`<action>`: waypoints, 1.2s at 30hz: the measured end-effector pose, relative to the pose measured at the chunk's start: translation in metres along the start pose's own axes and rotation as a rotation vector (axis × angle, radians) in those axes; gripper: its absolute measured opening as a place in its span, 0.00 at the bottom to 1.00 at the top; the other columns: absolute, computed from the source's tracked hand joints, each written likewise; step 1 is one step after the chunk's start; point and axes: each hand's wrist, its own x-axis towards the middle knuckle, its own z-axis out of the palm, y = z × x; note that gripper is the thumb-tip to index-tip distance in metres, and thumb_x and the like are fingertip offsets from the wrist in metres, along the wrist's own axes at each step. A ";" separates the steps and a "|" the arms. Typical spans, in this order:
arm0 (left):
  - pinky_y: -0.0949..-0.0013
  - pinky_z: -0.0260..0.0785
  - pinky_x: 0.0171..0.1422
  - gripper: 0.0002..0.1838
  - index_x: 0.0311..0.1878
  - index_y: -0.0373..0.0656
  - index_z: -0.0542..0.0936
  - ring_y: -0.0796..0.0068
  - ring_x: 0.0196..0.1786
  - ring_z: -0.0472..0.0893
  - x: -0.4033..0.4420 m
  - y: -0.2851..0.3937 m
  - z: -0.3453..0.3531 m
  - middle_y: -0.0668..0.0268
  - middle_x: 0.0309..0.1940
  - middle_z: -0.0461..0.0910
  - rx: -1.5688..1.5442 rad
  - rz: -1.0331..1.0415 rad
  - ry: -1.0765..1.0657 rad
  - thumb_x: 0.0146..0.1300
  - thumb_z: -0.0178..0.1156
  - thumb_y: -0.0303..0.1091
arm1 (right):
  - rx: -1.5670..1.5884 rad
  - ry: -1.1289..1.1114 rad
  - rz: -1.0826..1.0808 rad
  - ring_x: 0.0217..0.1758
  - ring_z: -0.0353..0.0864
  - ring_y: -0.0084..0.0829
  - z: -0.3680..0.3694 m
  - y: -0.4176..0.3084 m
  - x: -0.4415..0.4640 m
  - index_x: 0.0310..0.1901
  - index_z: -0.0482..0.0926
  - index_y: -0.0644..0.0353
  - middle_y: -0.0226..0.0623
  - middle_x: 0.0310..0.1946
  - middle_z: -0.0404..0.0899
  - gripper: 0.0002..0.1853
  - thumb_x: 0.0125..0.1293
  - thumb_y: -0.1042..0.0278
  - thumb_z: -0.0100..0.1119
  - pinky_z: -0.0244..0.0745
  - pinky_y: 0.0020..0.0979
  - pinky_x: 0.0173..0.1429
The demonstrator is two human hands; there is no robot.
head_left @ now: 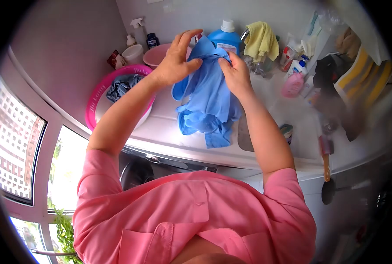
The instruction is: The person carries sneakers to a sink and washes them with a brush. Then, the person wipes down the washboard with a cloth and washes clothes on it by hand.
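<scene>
A light blue shirt point(209, 97) hangs bunched over the white counter, its lower folds resting on the surface. My right hand point(236, 75) pinches its upper edge, near what looks like the collar, between thumb and fingers. At the shirt's upper left is my left hand point(176, 61), open, with fingers stretched out and the thumb apart by the cloth. Whether its fingertips touch the fabric I cannot tell. Behind the shirt stands a blue detergent bottle point(226, 37) with a white cap.
Left on the counter point(160, 127) sits a pink-rimmed basin point(100, 86) holding dark cloth point(122, 86). A pink bowl point(156, 55) stands behind. A yellow towel point(262, 42) drapes over the tap. Pump bottles point(292, 83) stand at right, near a wooden-handled brush point(325, 154) by the edge.
</scene>
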 end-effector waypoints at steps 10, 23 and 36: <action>0.42 0.41 0.71 0.09 0.37 0.47 0.77 0.60 0.68 0.62 -0.023 0.012 0.017 0.60 0.57 0.71 0.726 0.187 0.142 0.51 0.62 0.33 | -0.223 -0.166 -0.279 0.34 0.79 0.45 0.005 0.014 0.013 0.45 0.78 0.62 0.49 0.31 0.79 0.11 0.66 0.67 0.50 0.71 0.37 0.40; 0.71 0.69 0.45 0.19 0.46 0.35 0.75 0.75 0.41 0.76 0.027 0.036 0.014 0.63 0.34 0.78 0.157 -0.401 0.134 0.65 0.58 0.44 | 0.133 -0.047 -0.120 0.32 0.78 0.29 0.004 -0.002 0.013 0.49 0.66 0.61 0.39 0.29 0.80 0.16 0.62 0.71 0.58 0.72 0.29 0.39; 0.76 0.71 0.37 0.14 0.49 0.36 0.78 0.81 0.33 0.77 0.053 0.025 -0.009 0.68 0.32 0.81 0.133 -0.188 -0.167 0.61 0.61 0.31 | 0.198 -0.170 -0.086 0.45 0.77 0.36 -0.010 0.020 0.001 0.52 0.61 0.63 0.46 0.45 0.75 0.27 0.57 0.67 0.66 0.71 0.31 0.52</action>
